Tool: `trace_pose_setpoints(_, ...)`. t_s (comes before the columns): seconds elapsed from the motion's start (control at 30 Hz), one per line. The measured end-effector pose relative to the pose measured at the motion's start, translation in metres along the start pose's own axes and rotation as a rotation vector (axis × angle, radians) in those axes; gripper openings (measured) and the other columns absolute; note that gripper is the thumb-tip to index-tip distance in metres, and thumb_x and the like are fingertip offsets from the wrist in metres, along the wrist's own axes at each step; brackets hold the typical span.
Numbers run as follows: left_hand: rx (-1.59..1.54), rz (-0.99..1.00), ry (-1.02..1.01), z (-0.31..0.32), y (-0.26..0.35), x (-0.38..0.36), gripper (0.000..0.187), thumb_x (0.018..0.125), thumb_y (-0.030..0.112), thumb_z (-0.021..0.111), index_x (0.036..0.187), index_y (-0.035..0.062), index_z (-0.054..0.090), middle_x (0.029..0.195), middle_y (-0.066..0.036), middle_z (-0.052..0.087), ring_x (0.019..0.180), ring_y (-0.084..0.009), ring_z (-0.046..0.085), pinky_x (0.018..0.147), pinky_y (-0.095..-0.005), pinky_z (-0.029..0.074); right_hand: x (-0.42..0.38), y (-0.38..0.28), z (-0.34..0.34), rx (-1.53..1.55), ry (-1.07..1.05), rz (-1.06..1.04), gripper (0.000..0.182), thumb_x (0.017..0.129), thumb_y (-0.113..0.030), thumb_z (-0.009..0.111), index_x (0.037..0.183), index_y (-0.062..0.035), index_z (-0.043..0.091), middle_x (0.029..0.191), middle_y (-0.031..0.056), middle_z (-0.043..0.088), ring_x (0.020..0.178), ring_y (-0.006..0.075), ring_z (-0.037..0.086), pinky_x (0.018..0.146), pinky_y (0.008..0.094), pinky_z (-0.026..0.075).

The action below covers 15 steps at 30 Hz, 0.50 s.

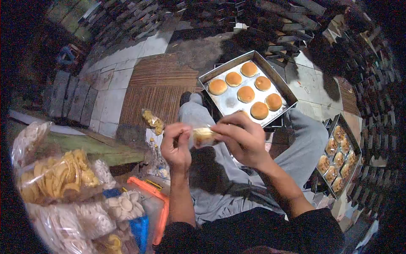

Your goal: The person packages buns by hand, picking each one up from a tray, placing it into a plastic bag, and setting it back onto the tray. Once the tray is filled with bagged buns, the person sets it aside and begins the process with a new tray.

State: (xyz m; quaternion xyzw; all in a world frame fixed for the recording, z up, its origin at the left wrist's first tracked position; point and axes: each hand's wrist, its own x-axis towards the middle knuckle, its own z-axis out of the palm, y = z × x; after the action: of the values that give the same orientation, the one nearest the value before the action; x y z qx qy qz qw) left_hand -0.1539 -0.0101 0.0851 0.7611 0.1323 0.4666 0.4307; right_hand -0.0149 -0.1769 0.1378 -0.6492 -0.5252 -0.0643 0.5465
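Observation:
Between my two hands, above my lap, is a small pale-yellow and brown bun (203,136) that looks wrapped in clear plastic; it is blurred. My left hand (176,144) pinches its left side with thumb and fingers. My right hand (243,137) has its fingers closed on the right side. Just beyond my right hand, a square metal tray (230,103) holds several round golden-brown buns (245,94). One bun at the tray's near edge is partly hidden behind my right hand.
A second dark tray (359,149) on the right holds several wrapped buns (338,159). Plastic bags of yellow pieces (69,171) and pale pieces (63,222) lie at left, beside an orange-rimmed crate (163,197). A small bag (153,121) lies near the striped mat (158,82).

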Motion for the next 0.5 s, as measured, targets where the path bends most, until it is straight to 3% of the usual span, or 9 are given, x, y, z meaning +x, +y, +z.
trace_pose_setpoints(0.03, -0.186, -0.383, 0.032, -0.006, 0.011, -0.009, 0.008, 0.092, 0.002, 0.071, 0.099, -0.0010, 0.068, 0.097, -0.011, 0.068, 0.083, -0.0171, 0.067, 0.075, -0.0310, 0.056, -0.008, 0.008, 0.001, -0.017, 0.065, 0.077, 0.025, 0.079, -0.003, 0.076, 0.104, -0.0060, 0.075, 0.099, 0.0092, 0.068, 0.083, 0.0279, 0.069, 0.073, 0.0362, 0.056)
trace_pose_setpoints(0.13, -0.209, -0.522, 0.043, -0.001, 0.025, -0.007, 0.009, 0.093, 0.002, 0.072, 0.099, -0.0002, 0.067, 0.090, -0.009, 0.068, 0.070, -0.0124, 0.062, 0.066, -0.0248, 0.052, -0.028, 0.042, 0.003, 0.078, 0.110, 0.337, 0.015, 0.082, -0.006, 0.076, 0.097, -0.0051, 0.078, 0.096, 0.0090, 0.069, 0.083, 0.0245, 0.068, 0.077, 0.0327, 0.054)
trace_pose_setpoints(0.2, -0.288, -0.520, 0.133, 0.006, 0.010, -0.016, 0.012, 0.092, 0.005, 0.074, 0.099, 0.0004, 0.066, 0.085, -0.007, 0.066, 0.071, -0.0122, 0.059, 0.065, -0.0245, 0.049, -0.035, 0.040, -0.001, 0.379, -0.030, 0.542, 0.012, 0.087, -0.012, 0.075, 0.094, -0.0036, 0.079, 0.091, 0.0072, 0.071, 0.082, 0.0200, 0.067, 0.080, 0.0300, 0.051)
trace_pose_setpoints(0.23, -0.245, -0.369, 0.107, 0.002, 0.004, -0.017, 0.013, 0.091, 0.005, 0.076, 0.097, 0.0009, 0.065, 0.084, -0.007, 0.066, 0.072, -0.0131, 0.058, 0.066, -0.0262, 0.049, -0.035, 0.032, -0.005, 0.453, -0.022, 0.698, 0.015, 0.089, -0.016, 0.075, 0.092, -0.0020, 0.078, 0.087, 0.0056, 0.073, 0.084, 0.0157, 0.067, 0.079, 0.0294, 0.051)
trace_pose_setpoints(0.27, -0.200, -0.219, 0.082, 0.000, -0.001, -0.018, 0.015, 0.090, 0.006, 0.077, 0.094, 0.0013, 0.063, 0.083, -0.006, 0.066, 0.073, -0.0139, 0.058, 0.066, -0.0279, 0.048, -0.028, 0.029, -0.007, 0.446, -0.016, 0.706, 0.015, 0.089, -0.016, 0.075, 0.092, -0.0020, 0.078, 0.087, 0.0056, 0.073, 0.084, 0.0157, 0.067, 0.079, 0.0294, 0.051)
trace_pose_setpoints(0.37, -0.045, -0.239, -0.003, 0.021, 0.001, 0.008, 0.017, 0.092, 0.009, 0.076, 0.091, 0.0018, 0.060, 0.078, -0.009, 0.063, 0.071, -0.0175, 0.056, 0.067, -0.0327, 0.048, 0.004, 0.036, -0.008, 0.419, 0.000, 0.824, 0.017, 0.087, -0.017, 0.077, 0.091, -0.0002, 0.075, 0.088, 0.0068, 0.074, 0.085, 0.0130, 0.067, 0.079, 0.0290, 0.052)
trace_pose_setpoints(0.4, 0.109, -0.238, -0.102, 0.026, 0.002, 0.019, 0.018, 0.093, 0.010, 0.075, 0.090, 0.0014, 0.059, 0.077, -0.010, 0.061, 0.068, -0.0191, 0.055, 0.066, -0.0337, 0.048, 0.009, 0.045, 0.001, 0.465, -0.008, 0.849, 0.018, 0.089, -0.018, 0.077, 0.091, -0.0007, 0.073, 0.082, 0.0049, 0.072, 0.077, 0.0113, 0.066, 0.070, 0.0283, 0.052)
trace_pose_setpoints(0.43, 0.340, -0.078, -0.100, 0.028, 0.009, 0.029, 0.020, 0.095, 0.012, 0.072, 0.089, 0.0007, 0.057, 0.076, -0.013, 0.059, 0.065, -0.0240, 0.054, 0.064, -0.0360, 0.047, 0.004, 0.070, 0.014, 0.608, 0.055, 0.883, 0.018, 0.091, -0.018, 0.075, 0.090, -0.0011, 0.069, 0.076, 0.0031, 0.066, 0.065, 0.0095, 0.060, 0.058, 0.0262, 0.046)
trace_pose_setpoints(0.5, 0.370, -0.152, -0.079, 0.014, 0.022, 0.022, 0.021, 0.095, 0.013, 0.071, 0.088, 0.0011, 0.055, 0.076, -0.011, 0.058, 0.070, -0.0239, 0.055, 0.069, -0.0367, 0.046, -0.005, 0.087, 0.023, 0.763, 0.082, 0.911, 0.019, 0.095, -0.019, 0.072, 0.088, -0.0025, 0.064, 0.069, 0.0015, 0.059, 0.051, 0.0084, 0.053, 0.044, 0.0241, 0.039)
